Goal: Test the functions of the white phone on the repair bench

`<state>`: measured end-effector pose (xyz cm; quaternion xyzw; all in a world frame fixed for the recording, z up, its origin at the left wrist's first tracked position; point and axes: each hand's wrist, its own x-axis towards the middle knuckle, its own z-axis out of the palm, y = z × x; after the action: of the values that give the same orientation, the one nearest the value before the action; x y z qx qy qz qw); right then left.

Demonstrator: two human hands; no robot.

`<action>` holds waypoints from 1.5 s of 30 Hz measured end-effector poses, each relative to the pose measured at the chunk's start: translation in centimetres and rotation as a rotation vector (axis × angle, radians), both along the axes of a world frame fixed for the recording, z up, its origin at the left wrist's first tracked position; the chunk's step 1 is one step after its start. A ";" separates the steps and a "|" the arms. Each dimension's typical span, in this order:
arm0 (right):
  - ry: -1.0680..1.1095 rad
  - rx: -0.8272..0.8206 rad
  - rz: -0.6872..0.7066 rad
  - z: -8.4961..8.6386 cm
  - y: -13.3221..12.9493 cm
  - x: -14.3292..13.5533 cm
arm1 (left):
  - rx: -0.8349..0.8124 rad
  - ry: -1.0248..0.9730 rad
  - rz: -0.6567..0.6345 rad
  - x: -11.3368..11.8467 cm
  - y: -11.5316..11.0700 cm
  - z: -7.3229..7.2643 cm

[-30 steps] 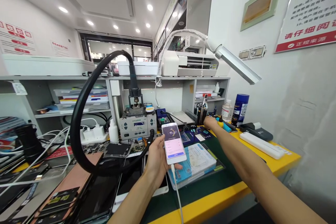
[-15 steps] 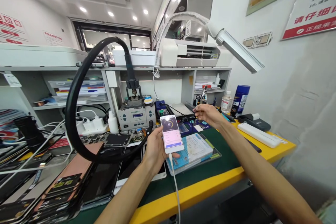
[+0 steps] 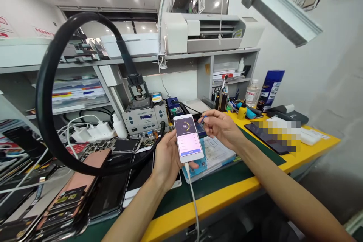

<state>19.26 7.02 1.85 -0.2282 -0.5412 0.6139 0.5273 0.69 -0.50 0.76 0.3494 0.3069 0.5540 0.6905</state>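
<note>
We are viewing the white phone (image 3: 188, 140) from above its lower edge; its long axis is running away from us, the top leaning slightly left. The left hand (image 3: 168, 151) is gripping it from the left and below, lying nearer than the other, while a white cable (image 3: 192, 193) is trailing from its bottom edge. We are finding the right hand (image 3: 221, 128) pinching a small blue item (image 3: 205, 118), too small to identify, just beside the phone's upper right side. From those fingertips, the phone is lying leftward, apparently without contact.
</note>
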 end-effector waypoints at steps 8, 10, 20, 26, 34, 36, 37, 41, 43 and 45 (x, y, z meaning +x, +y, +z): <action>-0.374 0.439 -0.273 -1.2 -1.4 -0.8 | -0.003 -0.043 -0.008 0.1 -0.1 0.0; -0.441 0.512 -0.307 -1.7 -1.6 -1.0 | -0.005 -0.048 -0.010 0.1 -0.1 -0.1; -0.507 0.619 -0.369 -2.4 -1.2 -1.1 | -0.004 -0.033 0.014 0.1 -0.1 0.0; -0.519 0.592 -0.410 -2.4 -1.0 -1.1 | 0.003 -0.026 0.010 0.1 -0.2 -0.1; -0.516 0.491 -0.417 -2.2 -0.9 -1.0 | 0.002 -0.032 0.027 0.3 -0.2 -0.1; -0.514 0.472 -0.403 -1.9 -1.0 -1.0 | 0.006 -0.032 0.019 0.3 -0.2 -0.1; -0.515 0.457 -0.394 -1.7 -1.1 -1.0 | 0.006 -0.031 0.016 0.2 -0.2 -0.1; -0.506 0.343 -0.342 -1.4 -1.0 -1.0 | 0.001 -0.028 -0.005 0.2 -0.2 0.0; -0.471 0.261 -0.285 -1.4 -0.8 -0.9 | -0.004 -0.032 -0.004 0.2 -0.3 0.1; -0.405 0.167 -0.218 -1.4 -0.5 -0.9 | -0.008 -0.035 0.002 0.3 -0.3 0.2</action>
<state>18.37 6.53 0.44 -0.3591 -0.6568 0.4485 0.4883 0.96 -0.82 0.96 0.3365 0.2972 0.5593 0.6968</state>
